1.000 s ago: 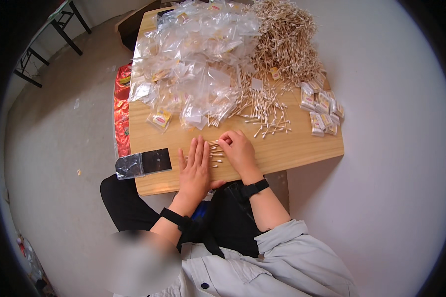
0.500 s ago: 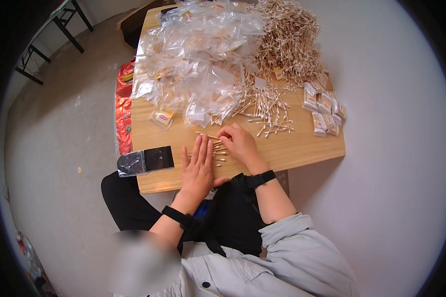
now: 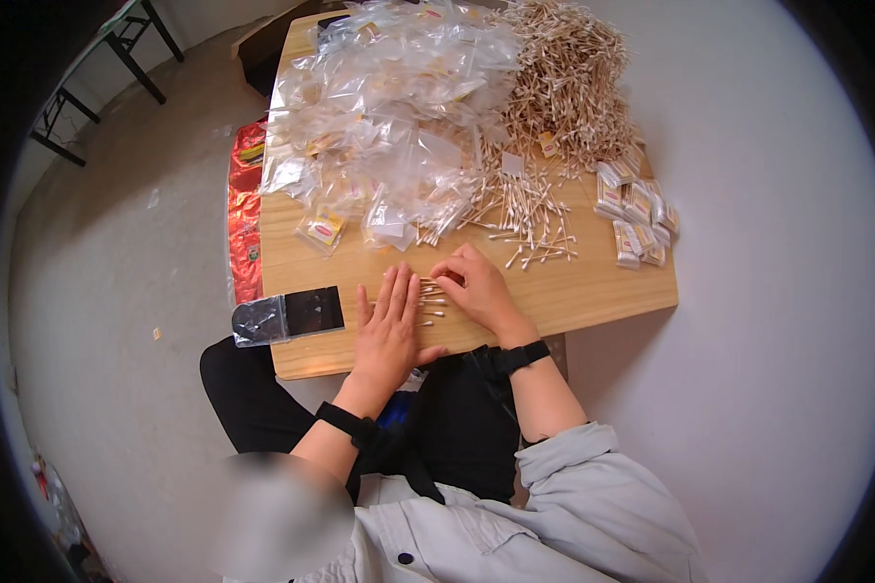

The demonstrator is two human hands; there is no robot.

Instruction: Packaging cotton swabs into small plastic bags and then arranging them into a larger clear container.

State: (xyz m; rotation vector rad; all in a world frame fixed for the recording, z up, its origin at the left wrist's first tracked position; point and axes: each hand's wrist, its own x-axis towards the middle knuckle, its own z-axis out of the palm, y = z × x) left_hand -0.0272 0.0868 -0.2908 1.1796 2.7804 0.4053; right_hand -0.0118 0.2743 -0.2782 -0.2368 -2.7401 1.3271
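Note:
My left hand (image 3: 390, 316) lies flat, palm down, over a row of cotton swabs (image 3: 435, 301) near the table's front. Its fingers are stretched out and the thumb points right. White swab tips stick out past its right side; the rest of the row is hidden beneath it. Close against that row, my right hand (image 3: 475, 291) is closed in a pinch at the end of the uppermost swab. Beyond my right hand, loose cotton swabs (image 3: 535, 214) lie scattered in front of a tall heap of swabs (image 3: 569, 83).
Clear plastic bags (image 3: 399, 107), some with yellow cards, are piled across the far left of the wooden table (image 3: 593, 288). Small filled packs (image 3: 638, 206) are stacked at its right edge. A black pouch with clear wrap (image 3: 290, 316) overhangs the left edge, near a red wrapper (image 3: 245, 214).
The swab that stuck out above my left fingers, pinched by my right hand, no longer shows there. My right hand has shifted slightly right; the left stays flat.

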